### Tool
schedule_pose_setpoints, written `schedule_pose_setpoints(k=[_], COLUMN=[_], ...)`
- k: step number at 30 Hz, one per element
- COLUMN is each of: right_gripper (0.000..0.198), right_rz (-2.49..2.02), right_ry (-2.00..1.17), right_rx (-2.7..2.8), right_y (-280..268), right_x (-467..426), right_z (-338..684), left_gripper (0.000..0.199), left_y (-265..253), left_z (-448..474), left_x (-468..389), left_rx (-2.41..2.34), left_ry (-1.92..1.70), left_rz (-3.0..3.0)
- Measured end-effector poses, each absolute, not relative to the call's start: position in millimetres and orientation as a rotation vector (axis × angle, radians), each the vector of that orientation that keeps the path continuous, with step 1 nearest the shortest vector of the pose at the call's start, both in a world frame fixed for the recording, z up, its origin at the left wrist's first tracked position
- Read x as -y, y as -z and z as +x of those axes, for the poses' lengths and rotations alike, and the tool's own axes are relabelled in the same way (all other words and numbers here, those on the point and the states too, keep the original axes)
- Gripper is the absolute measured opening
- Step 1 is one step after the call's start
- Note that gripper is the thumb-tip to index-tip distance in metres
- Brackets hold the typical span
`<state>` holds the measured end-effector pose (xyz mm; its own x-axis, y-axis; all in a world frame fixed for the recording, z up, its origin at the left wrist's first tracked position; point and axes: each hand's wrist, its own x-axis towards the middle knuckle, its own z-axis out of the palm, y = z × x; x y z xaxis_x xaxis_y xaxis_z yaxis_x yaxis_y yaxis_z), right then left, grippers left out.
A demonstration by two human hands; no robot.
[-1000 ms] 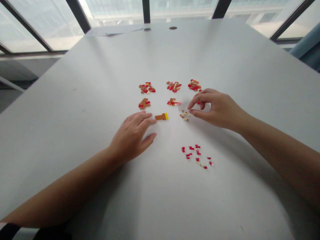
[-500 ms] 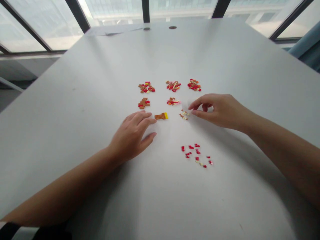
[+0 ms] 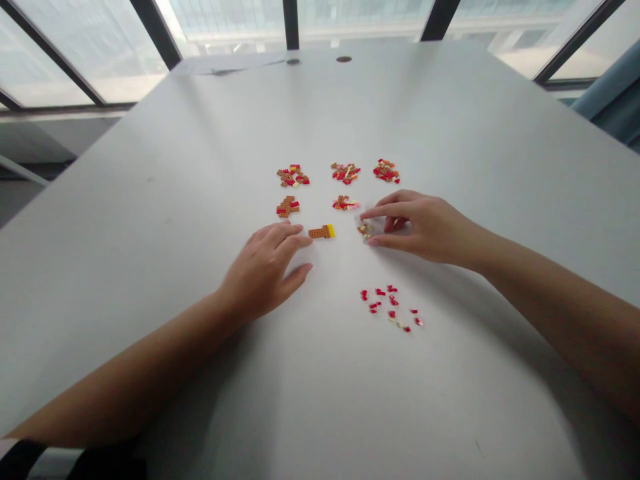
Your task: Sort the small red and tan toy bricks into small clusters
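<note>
My left hand point(image 3: 273, 267) rests on the table with its fingers apart. Its fingertips reach the left end of a small brown brick piece point(image 3: 318, 233), which has a yellow strip point(image 3: 330, 231) along its right end. On the other side, my right hand point(image 3: 407, 225) has its thumb and fingers spread around a little heap of tiny white and brown bricks point(image 3: 363, 230). The heap lies partly between those fingertips, and I see no brick lifted from the table.
Brick piles in brown, red, pink and orange sit beyond my hands: far left point(image 3: 293, 175), far middle point(image 3: 345, 173), far right point(image 3: 387, 171), near left point(image 3: 288, 207) and near middle point(image 3: 345, 203). Several red bricks point(image 3: 393, 301) lie scattered closer to me on the white table point(image 3: 320, 393).
My right hand has moved left over the white and brown bricks, and its thumb and fingers have spread wider. My left hand stays where it was.
</note>
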<state>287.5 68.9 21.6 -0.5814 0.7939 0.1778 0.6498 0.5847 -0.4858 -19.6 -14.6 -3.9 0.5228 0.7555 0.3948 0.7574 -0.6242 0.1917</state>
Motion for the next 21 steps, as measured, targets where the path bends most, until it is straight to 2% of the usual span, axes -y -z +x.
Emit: schedule_pose_setpoints(k=[9,16,21], right_gripper=[0.018,0.035,0.038], right_rz=[-1.219,-1.132,-1.079], right_ry=[-0.569,-0.633,-0.545], right_rx=[2.322,2.323,2.459], right_y=[-17.4,-11.4,-14.7], right_x=[-65.2,-66.1,-61.9], right_z=[271.0,274.9,277.8], left_gripper=[0.027,0.027,0.027], left_y=[3.5,3.8,4.0], left_z=[-19.3,-19.1,-19.3], left_x=[13.3,11.4,9.1], left_rx=[1.376,1.351,1.379], left_ry=[0.690,0.687,0.666], left_rz=[-2.743,-2.740,-2.743])
